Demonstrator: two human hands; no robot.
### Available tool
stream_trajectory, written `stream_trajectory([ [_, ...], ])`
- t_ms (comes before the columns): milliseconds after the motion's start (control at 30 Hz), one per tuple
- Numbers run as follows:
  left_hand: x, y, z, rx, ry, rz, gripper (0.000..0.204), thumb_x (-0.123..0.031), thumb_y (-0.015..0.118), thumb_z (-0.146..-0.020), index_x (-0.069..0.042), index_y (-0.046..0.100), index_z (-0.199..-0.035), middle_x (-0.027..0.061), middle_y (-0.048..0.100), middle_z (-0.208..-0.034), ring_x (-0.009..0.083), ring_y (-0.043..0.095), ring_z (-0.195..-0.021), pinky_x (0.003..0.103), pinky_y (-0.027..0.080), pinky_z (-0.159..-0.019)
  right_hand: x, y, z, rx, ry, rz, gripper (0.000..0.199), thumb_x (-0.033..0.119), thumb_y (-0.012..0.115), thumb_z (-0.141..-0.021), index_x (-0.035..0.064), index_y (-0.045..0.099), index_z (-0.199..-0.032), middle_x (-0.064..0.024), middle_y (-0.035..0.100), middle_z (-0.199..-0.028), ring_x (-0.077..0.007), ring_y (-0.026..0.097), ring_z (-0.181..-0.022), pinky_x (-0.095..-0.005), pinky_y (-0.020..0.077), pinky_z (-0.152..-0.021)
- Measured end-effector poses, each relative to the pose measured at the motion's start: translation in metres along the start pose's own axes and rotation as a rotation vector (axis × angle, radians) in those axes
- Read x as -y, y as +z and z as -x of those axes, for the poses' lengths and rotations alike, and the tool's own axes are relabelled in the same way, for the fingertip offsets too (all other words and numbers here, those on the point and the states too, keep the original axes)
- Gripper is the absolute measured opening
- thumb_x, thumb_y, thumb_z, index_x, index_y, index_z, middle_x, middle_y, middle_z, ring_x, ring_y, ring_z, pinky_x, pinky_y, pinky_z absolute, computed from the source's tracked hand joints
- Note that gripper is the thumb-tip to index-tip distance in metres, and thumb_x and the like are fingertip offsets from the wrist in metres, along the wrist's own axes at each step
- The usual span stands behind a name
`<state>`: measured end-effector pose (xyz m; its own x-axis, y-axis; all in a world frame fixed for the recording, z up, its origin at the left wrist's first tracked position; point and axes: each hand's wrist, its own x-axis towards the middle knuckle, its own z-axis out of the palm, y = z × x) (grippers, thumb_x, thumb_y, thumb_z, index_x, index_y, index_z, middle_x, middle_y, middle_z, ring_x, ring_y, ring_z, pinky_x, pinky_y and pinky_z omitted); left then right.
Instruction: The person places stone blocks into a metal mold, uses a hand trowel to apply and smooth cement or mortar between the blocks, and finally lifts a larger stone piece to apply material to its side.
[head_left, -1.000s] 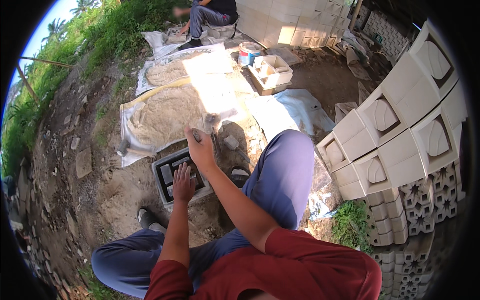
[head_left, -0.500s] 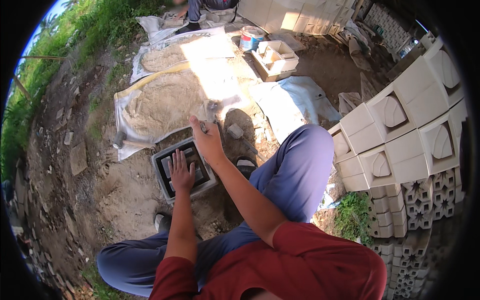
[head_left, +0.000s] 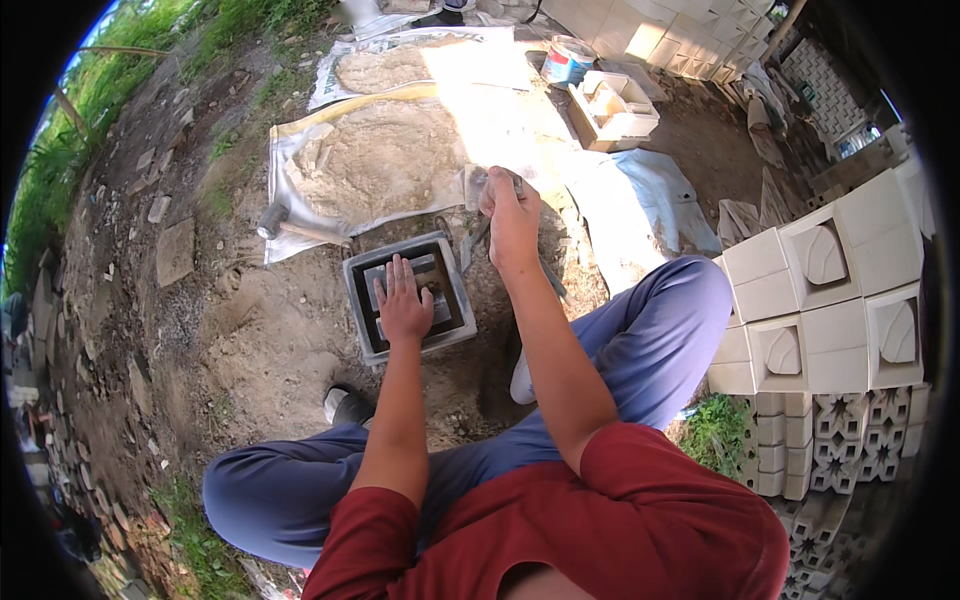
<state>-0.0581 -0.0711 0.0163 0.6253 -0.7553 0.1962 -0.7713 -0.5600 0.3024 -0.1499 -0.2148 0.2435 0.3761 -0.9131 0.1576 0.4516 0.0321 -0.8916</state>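
Right side is taken up by a big stack of pale blocks (head_left: 810, 300), curved recesses seen in some faces; openwork blocks (head_left: 855, 430) are stacked lower down. Ahead, pale sand (head_left: 390, 150) is spread on a white sheet (head_left: 283, 190) edged with yellow. A light-blue sheet (head_left: 655, 200) is laid on the ground to the right of it, partly sunlit. The grey box (head_left: 450, 341) is set on the dirt in front of the crossed legs, just below the sand sheet, open side up; its inside is dark, with grey flat pieces seen in it. Beyond the blue sheet, a cream box (head_left: 632, 122) with compartments is placed near a blue, white and red bucket (head_left: 568, 64). The left hand (head_left: 405, 312) is held palm down over the grey box's opening, fingers stretched out, thumb spread away. The right hand (head_left: 513, 228) is raised above and to the right of the box, fingers curled together around a small grey thing (head_left: 517, 184); what it is can't be made out. A mallet (head_left: 271, 219) is laid across the sand sheet's near left corner, handle pointed toward the box.
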Motion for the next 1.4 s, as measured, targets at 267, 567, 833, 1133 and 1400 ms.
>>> stream_trajectory([
  [267,0.001,-0.001,-0.002,-0.023,0.004,0.035,0.077,-0.028,0.050,-0.088,-0.003,0.031,-0.159,0.0113,0.022,-0.170,0.0260,0.020,-0.157,0.049,0.009,-0.128,-0.019,0.017,0.003,0.077,0.043,0.087,0.034,0.018,0.057,-0.103,0.0100,0.049,-0.071,0.0065,0.038,-0.062,-0.0051,0.031,-0.056,-0.0270,0.0266,-0.053],
  [567,-0.002,-0.005,-0.002,0.009,-0.013,0.045,0.079,-0.025,0.049,-0.086,-0.003,0.030,-0.159,0.0120,0.023,-0.169,0.0264,0.021,-0.157,0.049,0.010,-0.128,-0.069,0.023,-0.006,0.190,0.086,0.187,0.033,0.023,0.059,-0.102,0.0053,0.057,-0.074,0.0062,0.044,-0.061,-0.0037,0.037,-0.057,-0.0269,0.0291,-0.051],
  [833,0.001,-0.005,-0.004,0.004,-0.013,0.047,0.082,-0.027,0.053,-0.084,-0.002,0.030,-0.159,0.0140,0.022,-0.169,0.0272,0.020,-0.157,0.047,0.011,-0.129,-0.095,0.017,-0.016,0.212,0.109,0.210,0.032,0.025,0.060,-0.102,0.0011,0.065,-0.081,0.0049,0.049,-0.063,-0.0047,0.040,-0.059,-0.0287,0.0325,-0.052],
  [1133,-0.002,-0.004,-0.004,-0.018,-0.014,0.131,0.082,-0.025,0.052,-0.082,0.001,0.032,-0.157,0.0177,0.027,-0.166,0.0321,0.024,-0.155,0.048,0.013,-0.128,-0.131,0.012,-0.034,0.266,0.124,0.466,0.043,0.033,0.056,-0.104,0.0031,0.055,-0.074,0.0001,0.049,-0.061,-0.0111,0.044,-0.058,-0.0335,0.0374,-0.056],
  [1400,0.009,-0.002,-0.005,-0.058,0.011,0.117,0.083,-0.024,0.053,-0.080,0.002,0.032,-0.156,0.0197,0.029,-0.165,0.0343,0.026,-0.154,0.048,0.016,-0.127,-0.126,0.019,-0.031,0.229,0.096,0.476,0.044,0.035,0.053,-0.106,0.0034,0.054,-0.076,-0.0006,0.049,-0.063,-0.0123,0.045,-0.061,-0.0333,0.0394,-0.060],
])
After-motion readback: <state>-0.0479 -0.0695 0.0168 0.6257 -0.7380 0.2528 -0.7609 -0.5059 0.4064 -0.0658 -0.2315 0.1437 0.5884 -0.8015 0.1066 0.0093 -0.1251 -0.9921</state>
